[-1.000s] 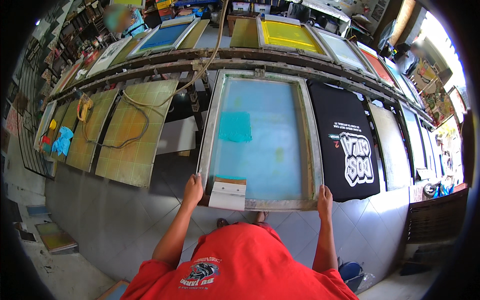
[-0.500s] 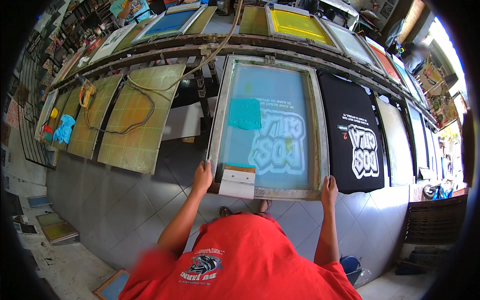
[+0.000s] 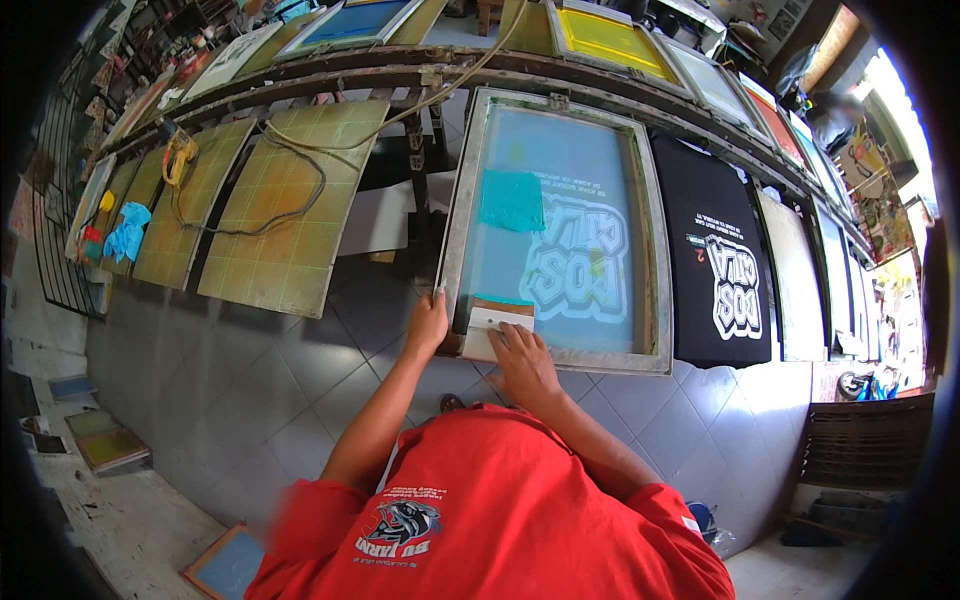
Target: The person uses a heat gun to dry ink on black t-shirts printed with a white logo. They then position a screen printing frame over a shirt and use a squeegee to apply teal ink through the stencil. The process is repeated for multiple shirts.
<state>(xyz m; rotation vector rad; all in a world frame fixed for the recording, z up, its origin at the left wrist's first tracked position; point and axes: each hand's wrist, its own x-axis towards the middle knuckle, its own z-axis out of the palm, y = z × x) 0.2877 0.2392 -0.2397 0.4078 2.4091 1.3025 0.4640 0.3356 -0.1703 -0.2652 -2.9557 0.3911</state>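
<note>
A framed printing screen (image 3: 655,290) with blue mesh and white lettering lies in front of me, and a patch of teal ink (image 3: 512,200) sits on its mesh. My left hand (image 3: 428,322) is closed on the left edge of the frame near its lower corner. At that corner a squeegee (image 3: 484,343) with a pale handle and a teal-inked blade rests on the screen. My right hand (image 3: 525,365) is on the right part of the squeegee, fingers over the handle and thumb by its near edge. Right of the screen, a black T-shirt (image 3: 695,260) with white print lies on a board.
Bare printing boards (image 3: 290,215) stand at the left, crossed by a dark cable and holding a yellow tool (image 3: 180,162) and a blue cloth (image 3: 127,232). A yellow screen (image 3: 610,45) lies on the far rail. A hose (image 3: 440,95) hangs across the rail.
My right hand has let go of the frame's right edge and moved left onto the squeegee. My left hand stays on the frame. The view has shifted slightly.
</note>
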